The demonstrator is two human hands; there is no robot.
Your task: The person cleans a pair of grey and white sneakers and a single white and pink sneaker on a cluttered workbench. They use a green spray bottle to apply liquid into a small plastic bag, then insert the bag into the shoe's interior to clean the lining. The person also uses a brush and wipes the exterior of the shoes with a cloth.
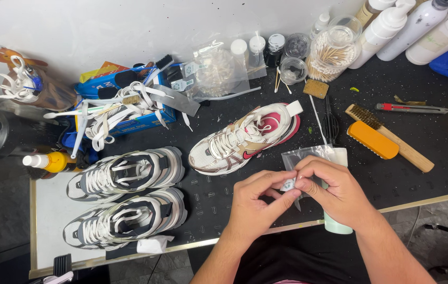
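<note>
My left hand (258, 202) and my right hand (332, 189) meet at their fingertips over the near edge of the black mat (213, 197). Together they pinch a small clear plastic bag (305, 156) with a small white piece inside. Just behind the hands lies a white, beige and pink sneaker (245, 138) on its side, toe pointing left. Under my right hand stands a pale green bottle (337, 223), mostly hidden.
Two grey-white sneakers (124, 173) (124, 218) lie at the left. A blue box with white laces (121, 108) sits behind them. Brushes (387, 138), a utility knife (412, 108), a jar of cotton swabs (334, 50), bottles (418, 23) and small jars fill the back and right.
</note>
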